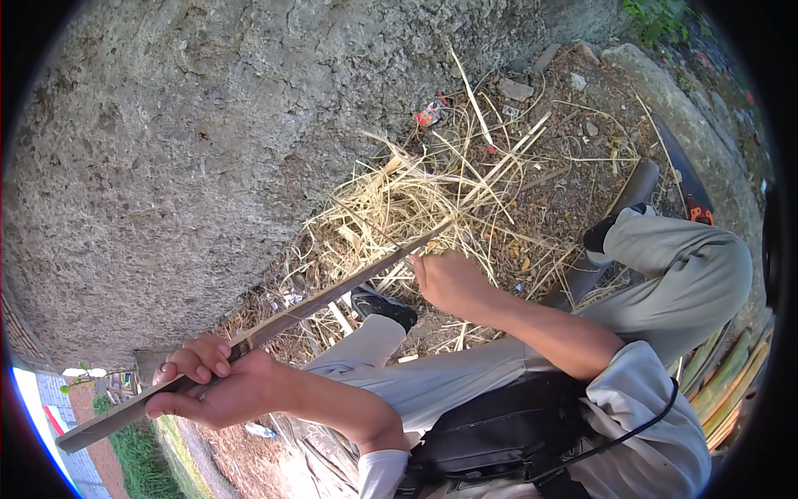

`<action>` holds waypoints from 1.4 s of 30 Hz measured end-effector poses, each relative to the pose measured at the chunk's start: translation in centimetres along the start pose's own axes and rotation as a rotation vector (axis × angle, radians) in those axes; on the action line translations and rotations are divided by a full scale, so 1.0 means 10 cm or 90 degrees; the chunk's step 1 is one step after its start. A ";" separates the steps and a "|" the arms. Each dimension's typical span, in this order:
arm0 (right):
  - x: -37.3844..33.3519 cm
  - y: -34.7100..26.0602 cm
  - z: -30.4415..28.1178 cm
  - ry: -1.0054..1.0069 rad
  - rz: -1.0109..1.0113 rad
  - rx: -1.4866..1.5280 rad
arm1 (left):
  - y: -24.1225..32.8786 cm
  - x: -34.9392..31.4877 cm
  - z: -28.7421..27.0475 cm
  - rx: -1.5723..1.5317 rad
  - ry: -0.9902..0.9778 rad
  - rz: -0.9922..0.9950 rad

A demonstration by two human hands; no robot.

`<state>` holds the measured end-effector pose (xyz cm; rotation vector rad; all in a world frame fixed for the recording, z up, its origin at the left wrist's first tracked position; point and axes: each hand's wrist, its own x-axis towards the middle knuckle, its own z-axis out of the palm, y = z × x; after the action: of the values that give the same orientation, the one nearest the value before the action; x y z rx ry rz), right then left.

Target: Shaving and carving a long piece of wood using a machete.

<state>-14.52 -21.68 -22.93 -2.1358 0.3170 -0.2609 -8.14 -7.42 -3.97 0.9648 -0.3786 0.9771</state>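
A long, dark brown bamboo strip point(332, 293) slants from the lower left up to the pile of shavings. My left hand point(220, 387) is wrapped round it near its lower end, palm up with the fingers curled over the edge. Farther along, my right hand point(453, 284) is closed in a fist beside the strip's upper part. A thin, dark, narrow thing shows at its thumb, but what the fist holds is mostly hidden. Pale shavings point(399, 187) lie heaped on the ground beyond the strip.
A rough stone wall point(208, 166) rises at the left. A dark pole point(636, 185) lies by my foot, and a saw point(686, 170) with an orange-marked handle rests beyond it. Split bamboo lengths point(727, 387) are stacked at the right. A red wrapper point(430, 112) lies near the wall.
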 end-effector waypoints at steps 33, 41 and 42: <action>0.09 -0.45 0.19 -0.356 0.450 1.056 | -0.23 0.29 -0.08 0.006 0.022 -0.022; -0.04 -0.94 0.12 -0.323 0.460 0.999 | -0.20 0.24 -0.09 -0.012 0.023 0.009; -0.05 -0.97 0.09 -0.322 0.463 0.999 | -0.19 0.22 -0.11 -0.004 0.020 0.006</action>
<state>-13.49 -15.59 -15.37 -0.4185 0.3678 0.3754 -5.51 -5.72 -4.11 0.9416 -0.3593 0.9980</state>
